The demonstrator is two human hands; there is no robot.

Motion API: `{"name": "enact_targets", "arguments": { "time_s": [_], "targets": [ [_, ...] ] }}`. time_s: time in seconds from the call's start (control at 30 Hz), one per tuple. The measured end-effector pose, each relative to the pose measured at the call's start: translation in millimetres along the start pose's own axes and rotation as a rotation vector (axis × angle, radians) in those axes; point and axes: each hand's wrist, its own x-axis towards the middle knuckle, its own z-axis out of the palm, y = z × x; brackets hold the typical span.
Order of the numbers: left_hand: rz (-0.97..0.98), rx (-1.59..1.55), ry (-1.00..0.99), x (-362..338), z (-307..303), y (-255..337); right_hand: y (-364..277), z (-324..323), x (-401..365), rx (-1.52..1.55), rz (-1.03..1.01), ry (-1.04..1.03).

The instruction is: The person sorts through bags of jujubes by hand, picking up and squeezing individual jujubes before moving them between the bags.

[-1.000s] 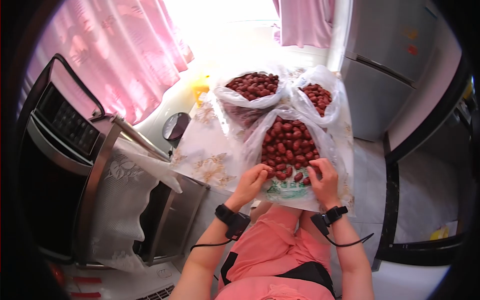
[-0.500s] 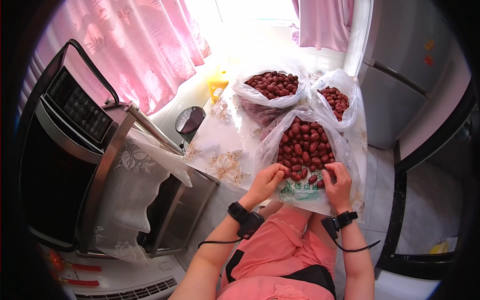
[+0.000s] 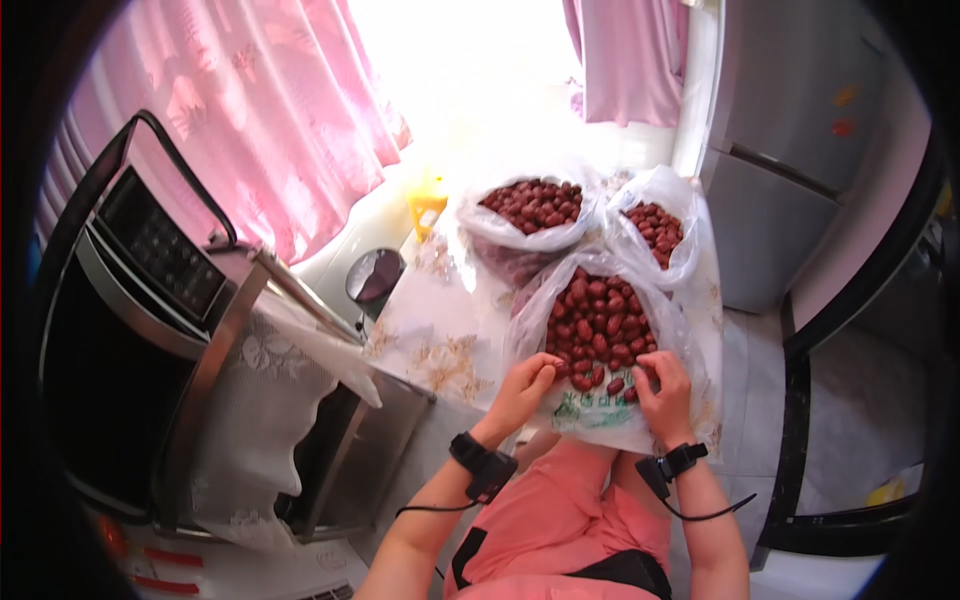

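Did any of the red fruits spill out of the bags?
No, nothing stands out. The red fruits sit inside the near bag and two far bags; left hand and right hand touch the near one's fruits.

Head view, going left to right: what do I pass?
Black oven → white lace cloth → left hand → right hand, both at the nearest bag of red dates → grey fridge.

1 head-worn fisheye view, facing forward and steeply down, close over table (image 3: pixel 440 330)
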Motion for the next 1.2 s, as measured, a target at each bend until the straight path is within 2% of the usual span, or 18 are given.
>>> {"name": "enact_targets", "arguments": {
  "time_s": [0.07,0.2,0.23,0.3,0.6,0.73,0.87,0.93,0.97,1.03,1.13,1.2],
  "targets": [
    [0.016,-0.029,-0.02,4.2,-2.8,39.8,1.1,-0.6,-0.4,0.0,0.006,-0.009],
    [0.172,-0.101,-0.007,24.9,-16.2,79.2,0.4,-0.7,-0.6,0.03,0.026,-0.01],
    [0.185,-0.086,0.064,31.0,-20.3,86.0,0.8,-1.2,-0.6,0.024,0.024,-0.011],
    [0.22,-0.073,0.182,41.3,-25.3,94.1,2.5,-1.6,-1.5,0.015,0.013,-0.011],
    [0.245,0.051,0.244,69.2,-63.8,100.1,0.2,-3.1,0.4,-0.011,-0.004,-0.003],
    [0.183,0.096,0.145,63.3,-64.9,95.1,-0.3,-2.5,-0.1,0.009,0.002,0.007],
    [0.263,0.313,0.014,65.0,-53.9,106.5,-0.3,-2.4,0.2,0.024,0.038,-0.004],
    [0.338,0.614,-0.178,69.5,-45.5,148.7,1.8,-1.2,0.2,-0.02,-0.039,0.025],
    [0.344,0.617,-0.187,74.5,-41.4,169.6,1.6,-0.7,0.6,-0.022,-0.037,0.036],
    [0.424,0.826,-0.335,87.3,-31.4,210.4,0.8,-0.9,-0.9,-0.014,-0.016,0.027],
    [0.608,0.704,-0.335,107.4,-12.4,259.3,-0.1,-1.7,0.2,-0.026,-0.036,0.034],
    [0.61,0.701,-0.284,124.8,-11.6,259.7,1.8,-1.4,0.1,-0.031,-0.047,0.036]
  ]
}}
